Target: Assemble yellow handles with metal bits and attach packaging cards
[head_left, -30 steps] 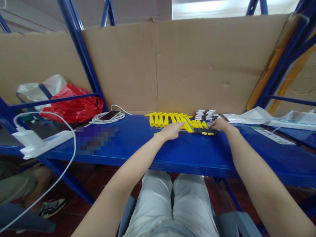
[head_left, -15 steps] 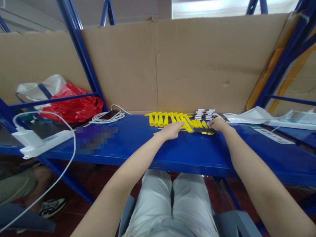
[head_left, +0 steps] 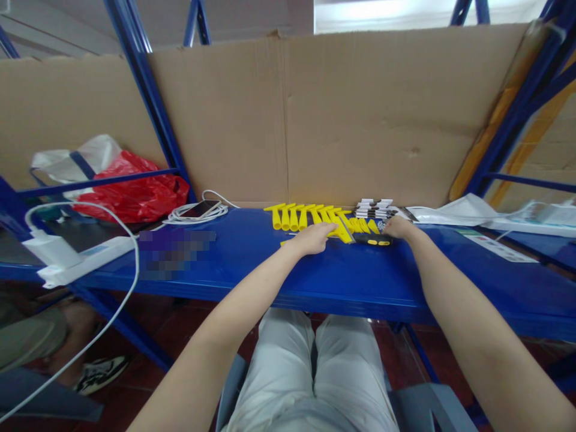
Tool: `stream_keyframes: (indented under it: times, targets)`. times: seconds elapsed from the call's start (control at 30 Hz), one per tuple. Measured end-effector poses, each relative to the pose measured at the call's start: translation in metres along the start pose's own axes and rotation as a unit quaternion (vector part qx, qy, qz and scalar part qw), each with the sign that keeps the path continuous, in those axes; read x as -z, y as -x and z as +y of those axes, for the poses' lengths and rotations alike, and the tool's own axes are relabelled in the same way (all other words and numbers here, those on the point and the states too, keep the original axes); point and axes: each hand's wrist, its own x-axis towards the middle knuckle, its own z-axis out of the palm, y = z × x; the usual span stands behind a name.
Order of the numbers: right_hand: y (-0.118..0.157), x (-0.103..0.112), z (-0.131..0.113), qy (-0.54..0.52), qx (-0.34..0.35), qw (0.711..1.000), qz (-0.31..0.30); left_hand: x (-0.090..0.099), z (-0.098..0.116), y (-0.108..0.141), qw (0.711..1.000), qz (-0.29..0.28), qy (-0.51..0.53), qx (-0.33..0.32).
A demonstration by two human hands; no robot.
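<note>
Head view: at twelve o'clock on the counter (head_left: 351,282), the left hand (head_left: 314,239) is touching a yellow tool (head_left: 342,233). At one o'clock, the right hand (head_left: 399,228) is sitting curled by shiny bits (head_left: 381,225). How wide either grip is sitting, or what it is holding, I cannot tell. Behind, brown cardboard (head_left: 360,120) is standing.

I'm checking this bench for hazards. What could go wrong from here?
The left hand, close to the row of yellow pieces, could knock them out of line. The right hand might scatter the small silvery parts beside it. The white cable, looping past the bench's front edge, could snag.
</note>
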Motion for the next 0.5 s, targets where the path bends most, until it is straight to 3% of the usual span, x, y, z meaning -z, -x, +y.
stream_keyframes:
  times: [0.1, 0.17, 0.3, 0.4, 0.5]
  targets:
    - [0.002, 0.005, -0.008, 0.056, -0.046, 0.997, -0.031, 0.002, 0.002, 0.001, 1.000, 0.000, 0.001, 0.004]
    - [0.005, 0.009, -0.019, 0.046, -0.045, 0.998, -0.019, 0.004, 0.004, 0.002, 1.000, 0.002, 0.001, 0.003]
    - [0.015, 0.007, -0.052, -0.135, 0.013, 0.991, 0.021, 0.006, 0.008, 0.002, 1.000, 0.008, -0.004, -0.008]
    - [0.024, -0.001, -0.079, -0.237, 0.044, 0.970, -0.025, 0.007, 0.011, 0.003, 1.000, 0.005, -0.007, -0.010]
    - [0.032, -0.008, -0.096, -0.271, 0.044, 0.960, -0.049, 0.008, 0.013, 0.004, 1.000, 0.006, -0.015, -0.018]
